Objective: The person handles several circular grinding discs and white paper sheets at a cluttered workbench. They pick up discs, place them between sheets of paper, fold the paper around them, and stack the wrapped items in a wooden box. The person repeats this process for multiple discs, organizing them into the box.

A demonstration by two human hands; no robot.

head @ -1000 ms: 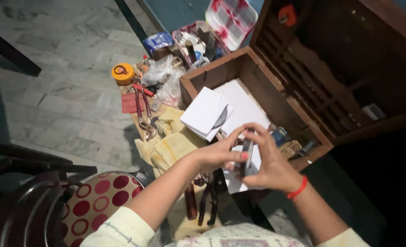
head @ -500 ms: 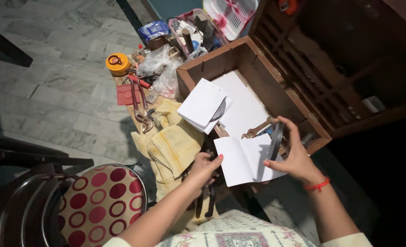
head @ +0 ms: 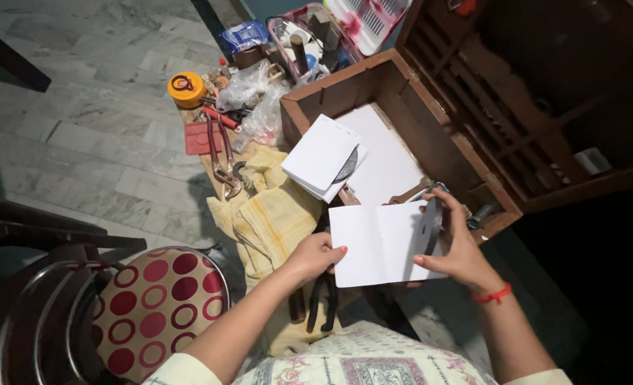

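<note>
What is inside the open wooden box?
The wooden box holds a white sheet lining its floor, with a folded white paper over its front wall hiding most of a dark disc. What lies beneath stays covered.

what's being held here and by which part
A white folded sheet of paper. The left hand pinches its left edge; the right hand holds its right edge together with a dark disc.

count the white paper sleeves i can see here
2. One white sleeve is open between the left hand and right hand; another rests on the wooden box's near corner. More may be hidden inside.
</note>
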